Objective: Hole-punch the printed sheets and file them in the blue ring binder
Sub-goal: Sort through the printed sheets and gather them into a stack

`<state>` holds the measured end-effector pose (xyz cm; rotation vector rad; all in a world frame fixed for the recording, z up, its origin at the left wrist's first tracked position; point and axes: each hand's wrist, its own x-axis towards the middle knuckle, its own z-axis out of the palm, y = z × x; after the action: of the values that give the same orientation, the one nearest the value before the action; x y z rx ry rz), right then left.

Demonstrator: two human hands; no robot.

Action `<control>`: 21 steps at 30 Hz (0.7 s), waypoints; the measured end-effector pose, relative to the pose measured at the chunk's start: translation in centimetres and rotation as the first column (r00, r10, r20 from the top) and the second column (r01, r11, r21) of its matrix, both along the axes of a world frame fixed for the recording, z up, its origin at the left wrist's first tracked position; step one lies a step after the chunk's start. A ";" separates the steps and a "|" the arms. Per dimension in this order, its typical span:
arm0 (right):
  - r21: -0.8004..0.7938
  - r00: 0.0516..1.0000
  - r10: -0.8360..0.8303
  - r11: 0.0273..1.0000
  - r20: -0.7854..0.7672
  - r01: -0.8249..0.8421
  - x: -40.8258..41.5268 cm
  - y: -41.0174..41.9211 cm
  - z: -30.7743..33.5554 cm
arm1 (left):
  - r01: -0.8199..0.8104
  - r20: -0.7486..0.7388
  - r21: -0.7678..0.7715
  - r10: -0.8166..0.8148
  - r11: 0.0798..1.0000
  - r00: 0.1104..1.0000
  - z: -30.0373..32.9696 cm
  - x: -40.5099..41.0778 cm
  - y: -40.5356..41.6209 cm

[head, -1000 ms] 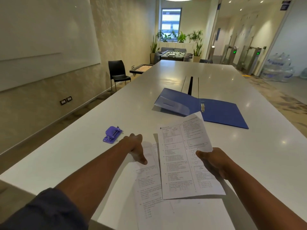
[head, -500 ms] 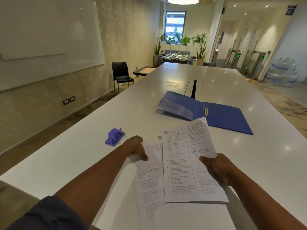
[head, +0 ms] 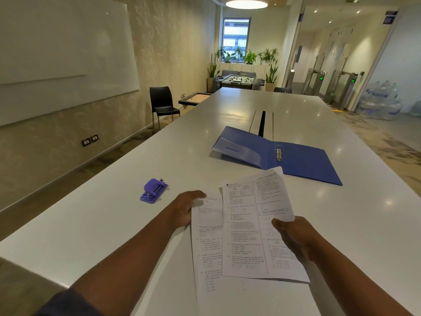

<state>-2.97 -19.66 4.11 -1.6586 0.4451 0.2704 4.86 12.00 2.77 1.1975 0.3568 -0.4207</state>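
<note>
Two printed sheets lie near the table's front edge. My right hand [head: 293,236] grips the upper sheet [head: 248,224] at its right side, thumb on top. My left hand [head: 185,207] holds the lower sheet [head: 206,242] at its top left corner, fingers tucked under the paper. The blue ring binder [head: 296,160] lies open beyond the sheets, rings showing in its spine. A purple hole punch [head: 153,190] stands on the table to the left of my left hand, apart from it.
The long white table [head: 114,213] runs away from me, with a cable slot [head: 262,122] behind the binder. A black chair [head: 161,103] stands by the left wall. The table's left edge drops off close to the punch.
My left hand has slipped its fingers under the lower sheet's corner. The right hand keeps its grip on the upper sheet, which has shifted slightly. The view has tilted a little.
</note>
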 end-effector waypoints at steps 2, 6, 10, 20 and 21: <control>0.020 1.000 -0.002 1.000 -0.004 0.002 0.1 0.0 -0.2 | 0.079 0.048 0.058 -0.082 0.995 0.995 -0.1 -0.5 -0.1; 0.037 1.000 -0.030 0.999 -0.011 0.030 0.6 -0.1 -0.7 | 0.187 0.106 0.171 -0.207 0.967 0.973 0.6 -1.5 -0.6; 0.057 0.999 -0.047 0.997 0.004 0.046 0.4 -0.1 -0.5 | 0.188 0.095 0.174 -0.207 0.966 0.974 0.5 -1.3 -1.1; 0.108 0.994 -0.093 0.990 0.065 0.086 -0.7 -0.5 0.1 | 0.064 0.358 0.251 -0.154 0.966 0.921 8.1 -0.7 -2.5; 0.094 0.992 -0.101 0.991 0.076 0.093 -0.7 -0.7 0.0 | 0.079 0.393 0.261 -0.180 0.962 0.901 9.5 -0.9 -2.5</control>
<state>-3.72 -20.31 4.14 -1.5494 0.4454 0.1489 3.98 9.52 12.25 1.5155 -0.0457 -0.2308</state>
